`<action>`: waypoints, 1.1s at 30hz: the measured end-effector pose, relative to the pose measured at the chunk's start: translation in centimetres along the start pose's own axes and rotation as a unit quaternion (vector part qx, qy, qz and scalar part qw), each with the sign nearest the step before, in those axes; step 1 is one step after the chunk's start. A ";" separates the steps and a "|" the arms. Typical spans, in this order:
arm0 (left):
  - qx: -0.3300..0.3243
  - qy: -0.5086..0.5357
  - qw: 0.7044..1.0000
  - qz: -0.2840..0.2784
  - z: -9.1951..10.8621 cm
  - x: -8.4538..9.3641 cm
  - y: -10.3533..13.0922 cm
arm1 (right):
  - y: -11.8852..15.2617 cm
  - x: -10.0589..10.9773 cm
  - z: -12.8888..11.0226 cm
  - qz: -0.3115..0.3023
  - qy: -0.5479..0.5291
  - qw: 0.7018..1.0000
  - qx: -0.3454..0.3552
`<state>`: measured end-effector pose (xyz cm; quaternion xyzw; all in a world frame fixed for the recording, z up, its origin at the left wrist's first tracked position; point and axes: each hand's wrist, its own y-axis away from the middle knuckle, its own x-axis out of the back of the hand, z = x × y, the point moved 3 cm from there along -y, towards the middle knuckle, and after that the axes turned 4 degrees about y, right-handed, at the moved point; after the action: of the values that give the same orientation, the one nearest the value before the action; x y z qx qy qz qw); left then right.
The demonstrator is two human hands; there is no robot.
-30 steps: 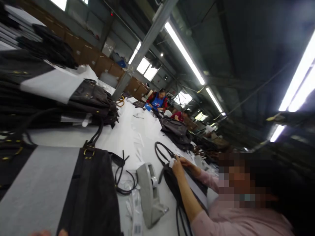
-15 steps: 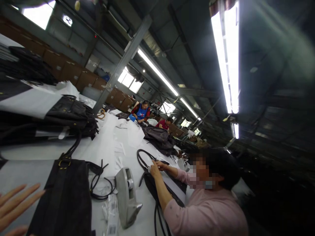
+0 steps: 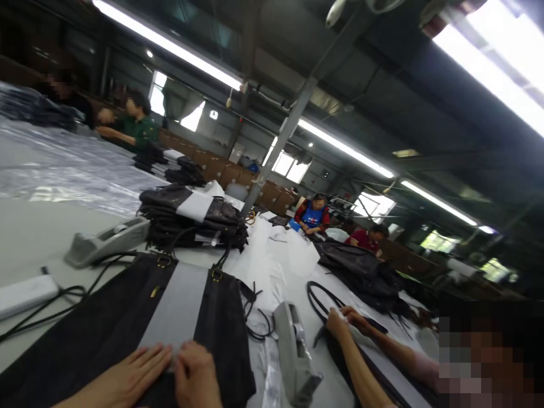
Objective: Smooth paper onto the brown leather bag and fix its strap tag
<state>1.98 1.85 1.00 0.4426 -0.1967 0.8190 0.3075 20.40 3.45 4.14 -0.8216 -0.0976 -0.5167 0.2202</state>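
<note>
A dark handbag (image 3: pixel 225 340) lies flat before me, its handles stretched away and brass-coloured rings at their bases. A pale grey paper strip (image 3: pixel 181 300) runs down its middle. My left hand (image 3: pixel 136 371) lies flat on the bag with fingers stretched out, the fingertips at the strip's near end. Close beside it, my right hand (image 3: pixel 198 371) is closed, its fingers curled at the same end of the strip. What they pinch is hidden.
Grey tape dispensers stand right (image 3: pixel 295 351) and left (image 3: pixel 108 241) of the bag. Beyond lie stacked wrapped bags (image 3: pixel 191 212) and white paper sheets (image 3: pixel 276 249). At right, a co-worker's hands (image 3: pixel 344 323) handle another bag. A white box-like object (image 3: pixel 28 294) sits left.
The view has swung left, bringing the whole bag into sight. My left hand, earlier spread above the bag's left side, now rests on it, and my right hand has appeared beside it.
</note>
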 end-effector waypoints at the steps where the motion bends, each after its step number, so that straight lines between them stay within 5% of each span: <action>1: 0.010 0.011 1.000 -0.017 0.6 0.5 0.1 | -0.1 2.2 0.5 0.020 0.013 1.000 -0.006; 4: 0.026 0.019 0.999 -0.040 2.1 1.7 -0.2 | 0.3 7.5 2.8 0.022 0.102 0.992 -0.067; 6: 0.032 0.020 0.998 -0.051 2.5 2.0 -0.2 | 1.7 8.6 5.1 -0.021 0.150 0.980 -0.127; 10: 0.036 0.022 0.998 -0.045 2.2 1.7 -0.1 | 5.3 6.0 9.6 -0.045 0.124 0.970 -0.205; 16: 0.054 0.028 0.997 -0.053 1.5 0.8 -0.4 | 6.1 2.3 13.1 0.056 0.185 0.960 -0.202; 19: 0.056 0.030 0.997 -0.042 1.4 0.4 -0.5 | 5.9 2.6 12.9 0.091 0.214 0.954 -0.189; 23: 0.060 0.040 0.997 -0.025 1.8 0.9 -0.4 | 5.9 4.1 10.9 0.052 0.208 0.960 -0.179; 33: 0.072 0.113 0.991 -0.004 2.4 3.1 0.2 | 6.7 14.4 6.2 0.193 0.184 0.961 -0.079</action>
<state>2.02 1.29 4.93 0.3688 -0.0992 0.8749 0.2980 34.44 -0.55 12.96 -0.7302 0.1460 -0.6129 0.2644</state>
